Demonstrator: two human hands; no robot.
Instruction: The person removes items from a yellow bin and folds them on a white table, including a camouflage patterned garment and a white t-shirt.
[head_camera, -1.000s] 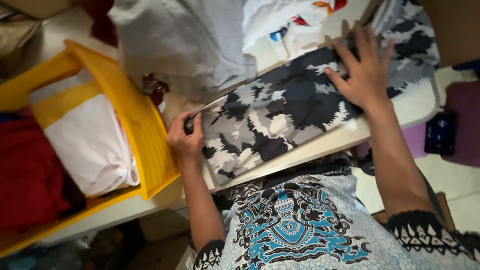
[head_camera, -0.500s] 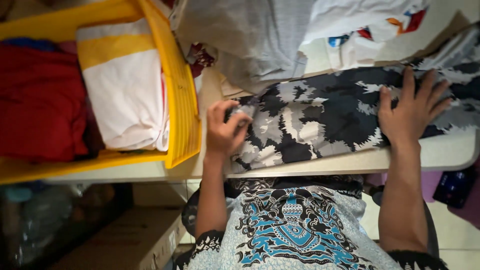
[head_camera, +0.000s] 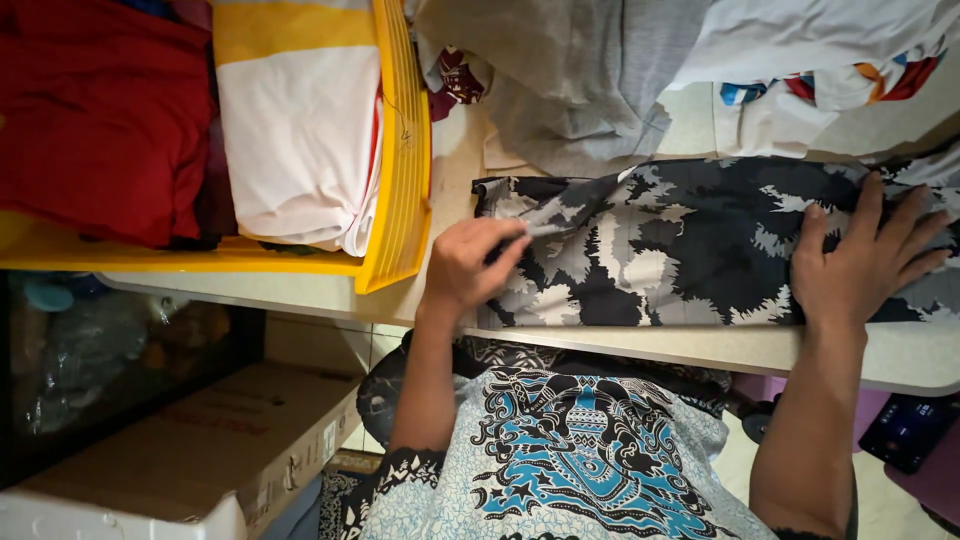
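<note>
Lay folded along the near edge of the pale bench (head_camera: 700, 350): black, grey and white camouflage-patterned cloth (head_camera: 680, 250). Left hand (head_camera: 470, 265) fingers pinched its left end; right hand (head_camera: 860, 265) fingers splayed flat. Best smoothed outward, edges kept aligned, before folding.

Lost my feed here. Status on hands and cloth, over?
Left hand pinching the camouflage cloth edge. Right hand flat on it. Yellow basket close left, grey garment behind.

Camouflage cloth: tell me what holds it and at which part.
The left hand pinches the black, grey and white camouflage cloth near its left end. The right hand lies flat, fingers spread, on its right part, pressing rather than gripping.
</note>
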